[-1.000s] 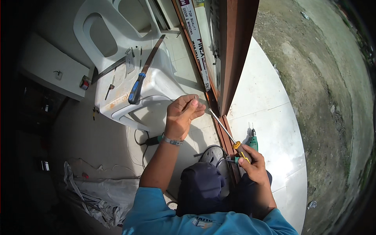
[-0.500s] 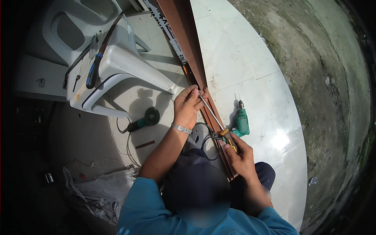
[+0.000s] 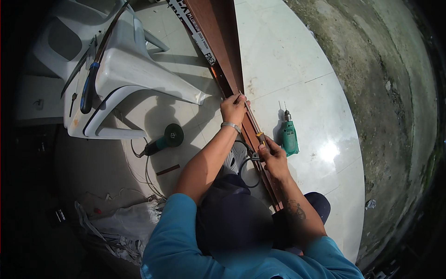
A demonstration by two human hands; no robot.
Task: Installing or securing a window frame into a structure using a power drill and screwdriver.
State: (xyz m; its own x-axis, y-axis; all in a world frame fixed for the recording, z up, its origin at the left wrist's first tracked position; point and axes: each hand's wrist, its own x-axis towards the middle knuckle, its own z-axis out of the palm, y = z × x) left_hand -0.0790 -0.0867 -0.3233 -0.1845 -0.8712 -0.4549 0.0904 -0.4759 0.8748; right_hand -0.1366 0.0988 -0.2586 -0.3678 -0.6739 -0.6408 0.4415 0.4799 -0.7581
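My right hand (image 3: 277, 162) is wrapped round the yellow-and-dark handle of a screwdriver (image 3: 252, 116). Its long metal shaft runs up and to the left, toward my left hand (image 3: 234, 109). The left fingers are pinched together around the shaft's tip end; anything small between them is too hidden to make out. Both hands are over a long brown metal profile (image 3: 223, 42), which stretches from beside my knee to the far edge. A black cable loops by my right wrist, close to my shoe (image 3: 234, 160).
A green power drill (image 3: 289, 138) lies on the tiles at right. To the left are an angle grinder (image 3: 162, 142) and a short brown strip (image 3: 168, 169). A white plastic chair (image 3: 125, 69) holds a blue-handled tool (image 3: 90, 86). A pale sack (image 3: 111, 223) lies lower left.
Both hands have moved away from me along the brown profile with the screwdriver, and its tip end has come down nearer the profile. The view has shifted slightly.
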